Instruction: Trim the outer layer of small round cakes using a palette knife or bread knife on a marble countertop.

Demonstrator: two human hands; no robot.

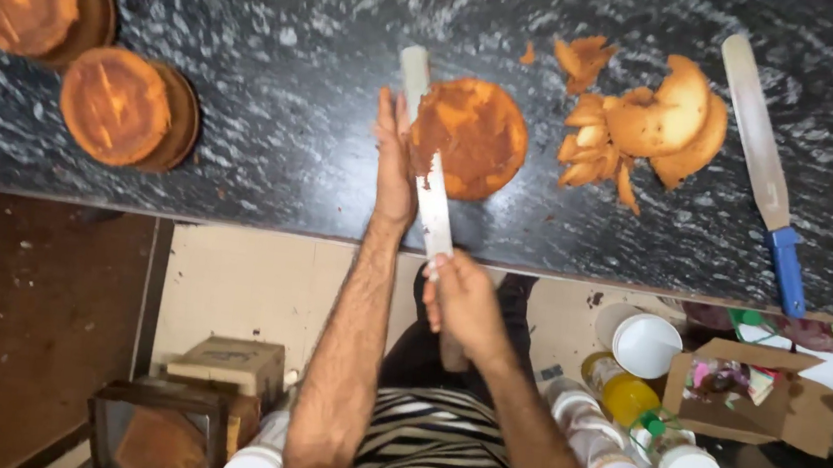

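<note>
On the worktop: a dark speckled stone worktop (293,153) carries a round brown sponge cake (470,136) near its front edge, just ahead of the person.
Left hand: the left hand (393,157) stands flat and upright against the cake's left side, fingers (388,111) stretched out and released, steadying the cake rather than gripping it.
Right hand: the right hand (466,304), below the worktop's edge, is clenched round the handle of a long knife (430,140).
Knife: the blade runs from the handle up along the cake's left rim, between palm and cake; how deep it sits in the crumb I cannot tell.
Doing it well: to my eye this is trimming or levelling, so it would pay to keep the blade flat, saw gently, and let the open palm turn the cake without pressing it.
Risk: the palm is touching close to the blade, so those fingers are best kept straight.
Offcuts: crust trimmings and a domed slice (648,119) lie to the right, apart from the cake.
Spare tool: a palette knife with a blue handle (764,169) lies further right.
Other cakes: two stacked pairs (81,54) wait at the far left.
Below: white-lidded tubs (648,345) crowd the floor.
</note>
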